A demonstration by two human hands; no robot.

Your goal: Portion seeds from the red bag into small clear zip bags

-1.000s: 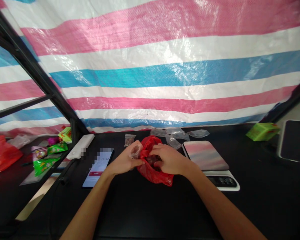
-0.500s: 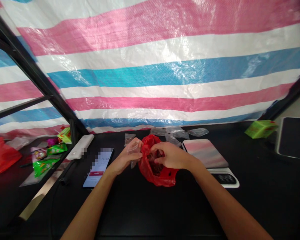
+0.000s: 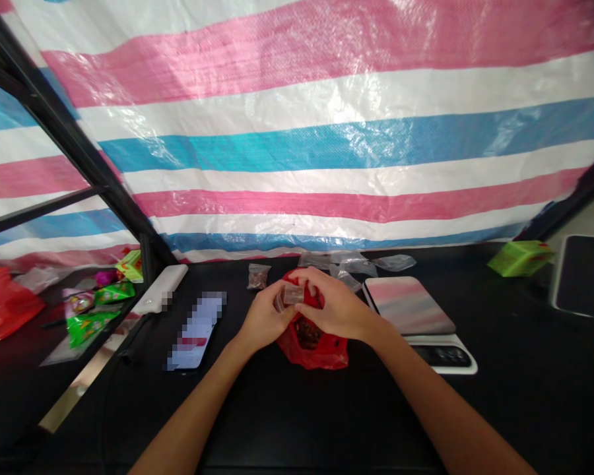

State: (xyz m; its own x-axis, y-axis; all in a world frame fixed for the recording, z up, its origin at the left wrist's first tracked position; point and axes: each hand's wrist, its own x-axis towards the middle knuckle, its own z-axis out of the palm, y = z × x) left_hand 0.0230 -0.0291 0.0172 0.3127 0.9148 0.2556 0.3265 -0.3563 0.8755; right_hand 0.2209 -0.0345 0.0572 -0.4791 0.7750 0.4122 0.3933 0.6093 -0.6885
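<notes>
Both hands meet over a red plastic bag [image 3: 321,356] that stands open on the black table, with small brown pieces [image 3: 307,333] inside it. My left hand [image 3: 266,318] is closed on a small clear plastic bag [image 3: 293,294], its thumb and fingers round the bag's side. At the bag's other side is my right hand [image 3: 334,305], fingers curled; whether it grips the small bag or a few brown pieces cannot be made out. A filled clear bag [image 3: 258,276] of brown bits lies just beyond my left hand.
Several flat clear bags [image 3: 351,262] lie at the back. A phone [image 3: 198,333] and a white power strip [image 3: 161,290] are left; a pinkish flat case [image 3: 408,305] and white device [image 3: 450,354] right. A green box [image 3: 519,258] stands farther right, near a black frame.
My right hand has come up out of the red bag to the small clear bag. My left hand has moved right, carrying the small bag over the red one.
</notes>
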